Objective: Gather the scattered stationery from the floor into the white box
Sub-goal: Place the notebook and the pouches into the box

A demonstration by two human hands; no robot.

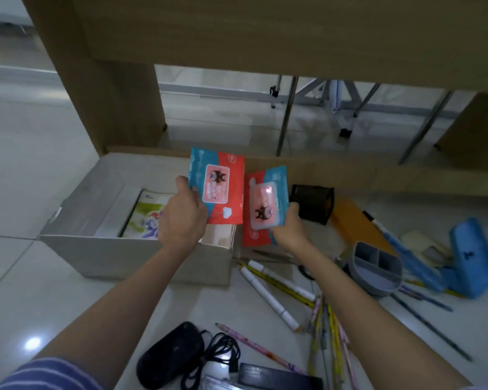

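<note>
Left hand (184, 218) gripping one red-and-blue wipes pack (219, 187) by its lower left edge, fingers clamped around it, holding it above the right end of the white box (119, 256). Right hand (289, 223) clutching a second pack (265, 205) from below, fingers closed on its lower right corner, keeping it just beside the first, right of the box. Lying inside the box: an illustrated book (145, 218), flat against the bottom. Standing just right of the second pack: a black mesh holder (313, 202). Lying further out on the tiled floor (26, 164): a grey divided organiser (373, 267), a blue pencil case (471, 258), white markers (268, 294), a spread of pencils (328, 333). Resting nearest the camera: a black mouse (169, 354) with its coiled cable (217, 354).
</note>
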